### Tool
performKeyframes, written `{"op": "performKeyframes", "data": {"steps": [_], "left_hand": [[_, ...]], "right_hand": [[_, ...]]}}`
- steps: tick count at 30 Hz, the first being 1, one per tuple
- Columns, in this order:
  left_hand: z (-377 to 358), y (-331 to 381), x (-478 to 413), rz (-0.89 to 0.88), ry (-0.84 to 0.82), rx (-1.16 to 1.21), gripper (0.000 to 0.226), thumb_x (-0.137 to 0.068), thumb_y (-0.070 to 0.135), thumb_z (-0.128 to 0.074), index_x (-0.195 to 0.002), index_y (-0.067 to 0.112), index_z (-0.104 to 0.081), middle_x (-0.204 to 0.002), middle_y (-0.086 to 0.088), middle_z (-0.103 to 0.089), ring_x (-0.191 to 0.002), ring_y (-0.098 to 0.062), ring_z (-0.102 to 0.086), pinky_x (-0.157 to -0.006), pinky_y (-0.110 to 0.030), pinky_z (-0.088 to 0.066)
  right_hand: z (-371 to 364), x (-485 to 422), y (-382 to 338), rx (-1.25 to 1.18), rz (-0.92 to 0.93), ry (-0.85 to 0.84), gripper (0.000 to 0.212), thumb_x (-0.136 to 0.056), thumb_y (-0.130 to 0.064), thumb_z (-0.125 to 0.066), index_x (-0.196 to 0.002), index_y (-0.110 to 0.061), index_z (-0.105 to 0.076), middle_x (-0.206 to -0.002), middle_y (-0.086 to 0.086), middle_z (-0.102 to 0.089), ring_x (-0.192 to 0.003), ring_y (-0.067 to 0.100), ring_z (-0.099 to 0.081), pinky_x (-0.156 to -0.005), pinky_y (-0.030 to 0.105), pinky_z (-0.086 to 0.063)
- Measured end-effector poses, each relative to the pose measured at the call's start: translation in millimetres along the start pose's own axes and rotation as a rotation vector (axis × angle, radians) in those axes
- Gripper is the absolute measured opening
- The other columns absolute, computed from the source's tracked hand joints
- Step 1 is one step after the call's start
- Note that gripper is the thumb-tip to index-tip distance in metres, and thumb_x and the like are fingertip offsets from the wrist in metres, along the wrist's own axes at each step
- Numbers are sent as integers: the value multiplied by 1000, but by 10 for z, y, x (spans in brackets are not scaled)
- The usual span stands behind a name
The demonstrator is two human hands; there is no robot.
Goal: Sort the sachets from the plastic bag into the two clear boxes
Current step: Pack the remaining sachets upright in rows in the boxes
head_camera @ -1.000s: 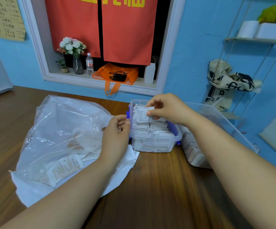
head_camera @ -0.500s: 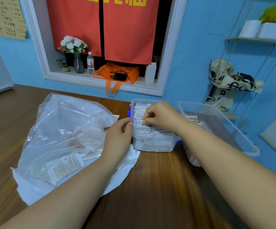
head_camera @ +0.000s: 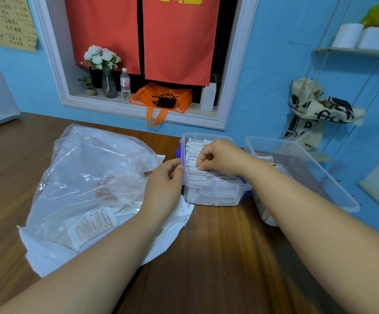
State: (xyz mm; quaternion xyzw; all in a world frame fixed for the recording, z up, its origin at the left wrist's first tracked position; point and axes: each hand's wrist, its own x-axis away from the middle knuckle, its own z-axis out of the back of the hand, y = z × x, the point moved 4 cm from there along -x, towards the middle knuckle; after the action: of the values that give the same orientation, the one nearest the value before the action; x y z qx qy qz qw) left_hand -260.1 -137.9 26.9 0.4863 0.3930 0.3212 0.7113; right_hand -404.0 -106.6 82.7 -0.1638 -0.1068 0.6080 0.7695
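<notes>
Right hand down in the packed box, pinching a sachet

Right hand (head_camera: 220, 157) has thumb and fingertips clamped on a white sachet (head_camera: 191, 165) standing among the rows in the small clear box (head_camera: 215, 199). Left hand (head_camera: 164, 182) is curled against that box's near-left wall; gripping or only touching, can't tell. Plastic bag (head_camera: 89, 168) lies left of the left hand, with sachets inside, and the larger clear box (head_camera: 301, 152) sits just right of the right wrist

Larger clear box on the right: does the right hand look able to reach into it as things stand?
Probably yes. The larger clear box has no lid, and the right hand, pinching a sachet in the small box, sits beside it.
</notes>
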Motion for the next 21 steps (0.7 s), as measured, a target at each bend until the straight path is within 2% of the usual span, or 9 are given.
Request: {"op": "performKeyframes", "data": {"steps": [4,7,11,13,15,16,18,21], "left_hand": [[-1,-10,-8,2,-2,-3,23,-98,24,-41,-105,38,-57,-87,29,-58,-82,20,-53,-78,-17,-48],[-5,-16,-5,4,2,-1,23,-98,24,-41,-106,36,-58,-90,26,-60,-87,11,-56,-79,-19,-49],[2,-10,-13,12,9,-40,20,-98,24,-42,-105,35,-58,-86,26,-58,-82,10,-56,-77,-18,-49],[-2,13,-17,7,6,-44,21,-97,24,-44,-111,26,-60,-97,17,-62,-90,-1,-59,-85,-27,-52],[2,87,-10,-7,13,-53,32,-96,24,-46,-126,19,-56,-120,5,-59,-104,-7,-56,-96,-30,-47],[18,143,5,-18,18,-67,35,-96,24,-47,-131,18,-53,-127,4,-55,-109,-6,-53,-98,-26,-43],[84,286,48,-69,30,-98,33,-97,22,-47,-129,20,-52,-124,9,-52,-107,-3,-49,-92,-19,-40],[381,493,146,-166,84,-152,26,-96,17,-48,-119,23,-58,-109,14,-55,-93,5,-50,-75,-1,-39]], "right_hand": [[-20,-1,29,-52,-18,-17,6,-84,-15,-69,-89,-17,-71,-75,-13,-62,-69,-2,-54,-67,13,-44],[-32,-5,32,-86,-34,-13,5,-85,-15,-68,-89,-16,-70,-74,-13,-61,-70,-1,-53,-72,19,-46],[-31,27,26,-84,-39,-29,7,-87,-17,-65,-91,-16,-70,-84,-9,-65,-80,5,-57,-79,23,-48],[-2,67,-8,-64,0,50,11,-90,-20,-61,-94,-17,-70,-91,-8,-64,-81,6,-55,-76,21,-45],[49,172,-103,-125,62,188,9,-92,-21,-59,-95,-23,-67,-89,-12,-59,-78,3,-51,-70,14,-41],[60,245,-167,-193,97,244,10,-91,-19,-59,-94,-27,-65,-90,-12,-58,-78,2,-51,-69,9,-40],[26,402,-313,-337,161,315,15,-90,-16,-60,-92,-30,-63,-95,-7,-61,-82,5,-55,-71,7,-41],[-125,587,-580,-436,233,329,18,-89,-14,-61,-97,-29,-63,-100,-3,-61,-96,11,-58,-84,20,-48]]}}
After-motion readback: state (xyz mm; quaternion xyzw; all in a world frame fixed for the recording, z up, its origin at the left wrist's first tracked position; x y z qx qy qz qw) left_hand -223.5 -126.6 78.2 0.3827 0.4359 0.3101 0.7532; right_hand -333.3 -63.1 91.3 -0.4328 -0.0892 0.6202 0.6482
